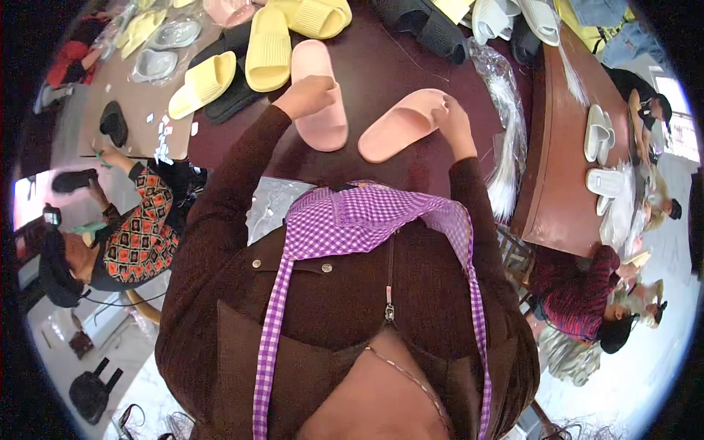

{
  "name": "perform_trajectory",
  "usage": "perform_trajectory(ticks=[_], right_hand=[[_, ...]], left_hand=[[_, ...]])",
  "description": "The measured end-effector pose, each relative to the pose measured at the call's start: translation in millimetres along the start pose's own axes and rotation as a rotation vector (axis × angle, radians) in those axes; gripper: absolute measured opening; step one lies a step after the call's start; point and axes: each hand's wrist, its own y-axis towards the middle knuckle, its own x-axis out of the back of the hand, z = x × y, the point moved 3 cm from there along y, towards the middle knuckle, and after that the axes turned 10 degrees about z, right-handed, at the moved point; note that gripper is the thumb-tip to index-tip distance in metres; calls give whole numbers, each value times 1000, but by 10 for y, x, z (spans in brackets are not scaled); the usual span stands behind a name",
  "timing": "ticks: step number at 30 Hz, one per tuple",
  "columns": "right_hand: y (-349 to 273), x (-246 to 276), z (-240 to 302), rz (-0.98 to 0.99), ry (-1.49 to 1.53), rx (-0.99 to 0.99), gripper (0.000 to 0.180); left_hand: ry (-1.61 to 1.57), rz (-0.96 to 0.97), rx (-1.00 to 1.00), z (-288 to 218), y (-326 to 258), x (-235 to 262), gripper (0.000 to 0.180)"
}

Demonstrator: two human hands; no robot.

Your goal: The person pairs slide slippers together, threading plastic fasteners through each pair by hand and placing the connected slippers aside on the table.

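Two pink slide slippers lie side by side on the dark red table before me. My left hand [308,97] is closed on the left pink slipper [323,130], its fingers curled at the slipper's middle and partly hidden. This slipper points nearly straight away from me. At the right, my right hand [453,123] grips the other pink slipper [394,132] by the edge of its strap end. That one slants, with its round heel nearer to me and to the left. The two slippers do not touch.
Yellow slippers [268,51] and a black slipper [236,101] lie beyond my left hand. Black slippers [422,33] are heaped at the far right, near clear plastic bags [504,165]. A side table [561,198] holds white slippers [598,134]. Co-workers sit on both sides.
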Motion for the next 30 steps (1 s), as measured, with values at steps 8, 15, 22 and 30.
perform_trajectory(ticks=[8,15,22,30], right_hand=[[-215,-28,-424,577,665,-652,25],[-239,-172,-512,-47,759,-667,22],[-7,-492,391,344,506,-295,27],[-168,-134,601,3,422,-60,21]], left_hand=[[-672,-181,174,-457,-186,54,38],[-1431,-130,221,-712,-338,-524,33],[-2193,-102,246,-997,-74,-1313,32],[-1032,-233,24,-832,394,-1356,28]])
